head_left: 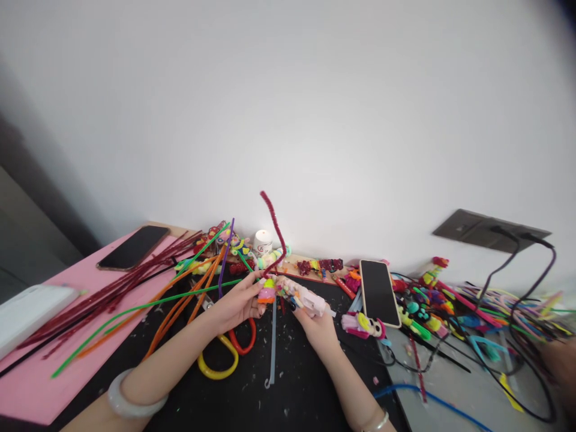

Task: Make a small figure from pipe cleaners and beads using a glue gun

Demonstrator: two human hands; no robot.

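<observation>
My left hand (236, 305) is closed on a small pipe-cleaner figure (267, 290) with orange, yellow and green parts. A dark red pipe cleaner (275, 231) rises from the figure and curves upward. My right hand (315, 318) grips a pale pink glue gun (305, 297) whose nozzle end meets the figure. Both hands hover above the black mat (292, 384). Scissors (227, 354) with yellow and red handles lie just under my left wrist.
Loose pipe cleaners (148, 300) spread left over a pink board (54, 360) bearing a phone (133, 247). A second phone (379, 291) lies right of the hands, beside a heap of coloured craft pieces (427, 312). Black cables (517, 300) run to a wall socket (488, 230). A white spool (263, 242) stands at the back.
</observation>
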